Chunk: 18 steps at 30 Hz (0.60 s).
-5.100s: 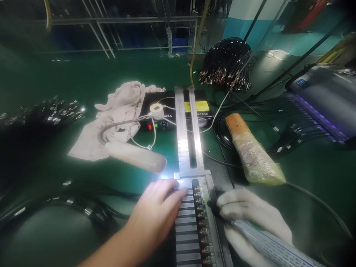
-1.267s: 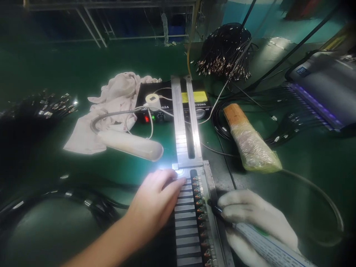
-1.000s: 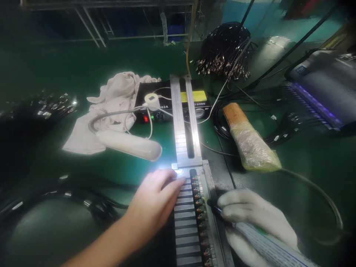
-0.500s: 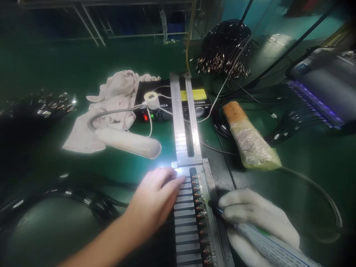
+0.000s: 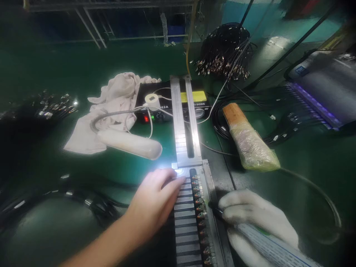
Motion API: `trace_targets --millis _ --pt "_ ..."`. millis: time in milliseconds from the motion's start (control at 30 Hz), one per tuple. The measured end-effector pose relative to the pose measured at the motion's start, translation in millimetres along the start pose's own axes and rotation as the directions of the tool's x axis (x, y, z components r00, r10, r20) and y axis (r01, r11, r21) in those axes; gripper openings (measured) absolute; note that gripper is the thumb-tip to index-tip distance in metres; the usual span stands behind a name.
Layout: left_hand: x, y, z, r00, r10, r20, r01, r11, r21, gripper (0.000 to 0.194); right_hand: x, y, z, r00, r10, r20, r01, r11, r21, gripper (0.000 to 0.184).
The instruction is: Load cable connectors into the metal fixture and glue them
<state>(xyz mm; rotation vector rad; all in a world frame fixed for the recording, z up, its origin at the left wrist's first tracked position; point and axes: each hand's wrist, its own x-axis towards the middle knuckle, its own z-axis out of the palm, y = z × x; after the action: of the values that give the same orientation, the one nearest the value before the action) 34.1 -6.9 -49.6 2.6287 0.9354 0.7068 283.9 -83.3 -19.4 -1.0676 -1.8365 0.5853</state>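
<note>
A long slotted metal fixture [image 5: 187, 214] runs toward me, with a row of small connectors bearing copper-coloured wire ends [image 5: 199, 201] along its right side. My left hand [image 5: 155, 194], bare, is closed on the fixture's far left edge, thumb and index fingertip on its top; the other fingers are partly hidden. In a white glove, my right hand [image 5: 253, 215] grips a white printed tube [image 5: 278, 243] with a dark nozzle [image 5: 213, 207]. The nozzle's tip is at the fixture's right rail, close beside the connectors.
A white lamp head [image 5: 130, 144] shines beside the fixture's far end. Behind stand a black control box [image 5: 154, 92] and a crumpled white cloth [image 5: 119, 89]. A plastic-wrapped wooden block [image 5: 249, 141] lies right; black cable bundles [image 5: 224, 48] and a purple-lit device [image 5: 319, 89] are farther back.
The view has shifted very slightly. Both hands, the tube and the fixture look the same as before.
</note>
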Motion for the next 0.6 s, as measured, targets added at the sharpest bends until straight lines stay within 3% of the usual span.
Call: trace_targets --millis 600 --pt "0.8 0.6 -1.5 1.0 0.007 -0.005 -0.007 1.0 0.009 0.029 -2.6 2.2 -2.4 0.999 0.011 0.031 -0.011 1.0 0.005 0.027"
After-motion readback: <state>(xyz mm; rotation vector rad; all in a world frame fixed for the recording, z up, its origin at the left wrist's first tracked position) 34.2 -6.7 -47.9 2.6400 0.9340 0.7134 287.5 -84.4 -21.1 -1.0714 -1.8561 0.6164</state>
